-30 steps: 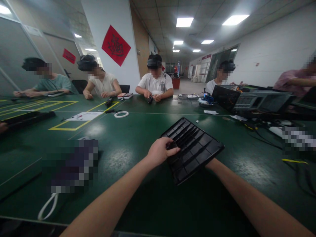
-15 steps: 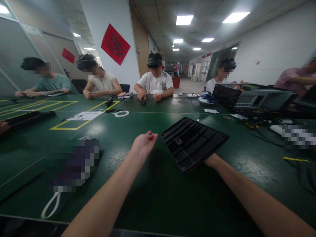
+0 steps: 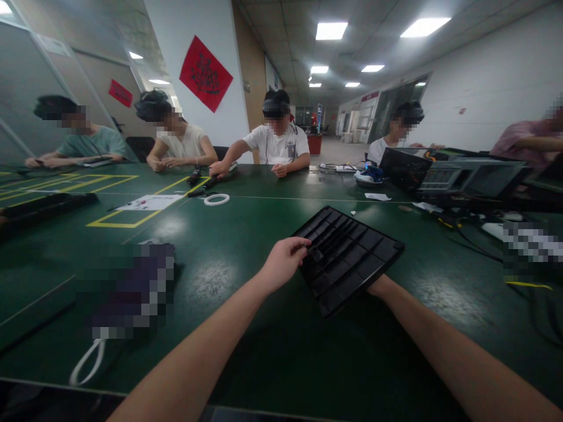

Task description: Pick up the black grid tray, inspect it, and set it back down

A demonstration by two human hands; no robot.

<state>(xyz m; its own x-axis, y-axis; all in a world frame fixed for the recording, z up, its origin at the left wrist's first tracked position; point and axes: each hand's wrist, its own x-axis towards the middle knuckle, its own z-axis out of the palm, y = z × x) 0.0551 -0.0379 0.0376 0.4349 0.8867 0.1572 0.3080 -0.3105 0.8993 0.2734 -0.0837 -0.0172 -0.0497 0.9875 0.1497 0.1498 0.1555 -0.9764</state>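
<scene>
A black ribbed plastic panel (image 3: 347, 258), square with raised ribs and a small fitting near its left part, is held tilted above the green table, ribbed side toward me. Under its lower right edge, my right hand (image 3: 380, 286) supports it; the fingers are hidden behind the panel. My left hand (image 3: 288, 261) is at the panel's left side, thumb and fingers pinched together over the ribs close to the fitting. Whatever small thing may be between those fingertips is too small to make out.
A pixelated dark object with a white strap (image 3: 88, 366) lies left on the green table (image 3: 246, 363). Farther off are a white ring (image 3: 217, 199), a paper sheet (image 3: 152, 203) and yellow tape outlines. Computer cases (image 3: 466, 176) and cables stand right. Several people sit around the table.
My left hand has moved right and closed its fingers at the panel's left part. The panel has shifted slightly. Across the table, a person's arm has reached out to the side.
</scene>
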